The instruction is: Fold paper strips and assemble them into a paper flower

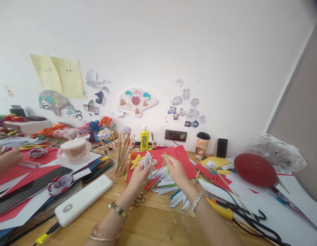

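Note:
My left hand (142,172) is closed around a bundle of folded white paper strips (148,158), held upright above the table. To its right, my right hand (175,169) pinches a narrow green folded paper strip (167,164) between thumb and fingers. Below and between both hands lies a loose pile of folded paper strips (160,181), mostly white with some green and blue. Red paper sheets (185,159) lie behind my right hand. Yellow folded strips (135,161) rest just left of the bundle.
A container of wooden sticks (120,160) stands left of my hands, near a white power bank (83,200). A yellow bottle (144,138) and a lidded cup (202,145) stand by the wall. Rightward are a red balloon (254,169) and a yellow-handled tool (221,209). Another person's hand (7,159) shows at far left.

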Available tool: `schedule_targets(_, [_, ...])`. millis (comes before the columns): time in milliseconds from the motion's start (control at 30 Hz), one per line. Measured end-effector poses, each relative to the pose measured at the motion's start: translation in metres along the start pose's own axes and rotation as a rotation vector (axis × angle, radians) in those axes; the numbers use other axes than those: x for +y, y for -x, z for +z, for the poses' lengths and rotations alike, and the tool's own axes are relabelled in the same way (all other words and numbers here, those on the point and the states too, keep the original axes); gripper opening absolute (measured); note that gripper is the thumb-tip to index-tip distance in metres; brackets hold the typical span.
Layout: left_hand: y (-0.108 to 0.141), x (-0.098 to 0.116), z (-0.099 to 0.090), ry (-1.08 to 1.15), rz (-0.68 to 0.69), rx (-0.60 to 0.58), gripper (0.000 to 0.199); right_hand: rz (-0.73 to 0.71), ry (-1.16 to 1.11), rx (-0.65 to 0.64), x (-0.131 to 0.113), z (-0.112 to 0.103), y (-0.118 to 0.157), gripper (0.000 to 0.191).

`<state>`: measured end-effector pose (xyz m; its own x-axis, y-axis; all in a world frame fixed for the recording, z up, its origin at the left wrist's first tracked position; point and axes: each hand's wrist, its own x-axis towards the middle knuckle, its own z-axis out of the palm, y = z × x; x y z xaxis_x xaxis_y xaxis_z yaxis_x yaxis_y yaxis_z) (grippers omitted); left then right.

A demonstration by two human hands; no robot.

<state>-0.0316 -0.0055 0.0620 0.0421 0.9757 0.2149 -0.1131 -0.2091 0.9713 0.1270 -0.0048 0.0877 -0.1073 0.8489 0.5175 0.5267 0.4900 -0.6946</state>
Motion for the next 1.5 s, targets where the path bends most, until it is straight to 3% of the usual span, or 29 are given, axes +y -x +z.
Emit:
schedule_targets(100, [0.003,-0.006,0.011,-0.049,-0.029,-0.148,0.043,0.047,-0.098,-0.006,-0.002,-0.004,0.014,0.024])
schedule_targets(167, [0.005,-0.01,0.015,-0.057,-0.039,-0.186,0.042,0.064,-0.137,0.055,-0.003,-0.003,0.017,0.018])
schedule_targets(267, [0.008,-0.013,0.018,-0.023,-0.069,-0.233,0.043,0.119,-0.138,0.162,-0.006,-0.001,0.018,0.028])
schedule_targets(333, [0.01,-0.012,0.019,-0.016,-0.075,-0.269,0.042,0.137,-0.121,0.179,-0.009,-0.001,0.018,0.02])
schedule_targets(400, [0.012,-0.011,0.019,-0.034,-0.066,-0.284,0.041,0.138,-0.111,0.156,-0.009,-0.002,0.018,0.013])
schedule_targets(600, [0.012,-0.011,0.022,-0.116,-0.024,-0.281,0.04,0.194,-0.125,-0.008,0.001,-0.002,0.015,0.018])
schedule_targets(733, [0.01,-0.017,0.022,-0.131,-0.006,-0.299,0.041,0.385,-0.331,-0.111,0.002,0.001,0.014,0.011])
schedule_targets(833, [0.009,-0.02,0.021,-0.128,-0.035,-0.308,0.041,0.448,-0.47,-0.134,-0.003,-0.002,0.014,0.011])
schedule_targets(1033, [0.013,-0.016,0.024,-0.051,-0.109,-0.363,0.046,0.433,-0.396,-0.152,-0.002,-0.007,0.015,0.015])
schedule_targets(1200, [0.019,-0.007,0.024,-0.079,-0.137,-0.367,0.043,0.395,-0.488,-0.16,0.007,-0.008,0.016,0.014])
schedule_targets(1367, [0.024,-0.003,0.025,-0.058,-0.172,-0.39,0.044,0.304,-0.64,-0.32,0.007,-0.016,0.019,0.025])
schedule_targets(1500, [0.025,-0.005,0.025,0.013,-0.205,-0.474,0.044,0.225,-0.734,-0.402,0.004,-0.017,0.022,0.03])
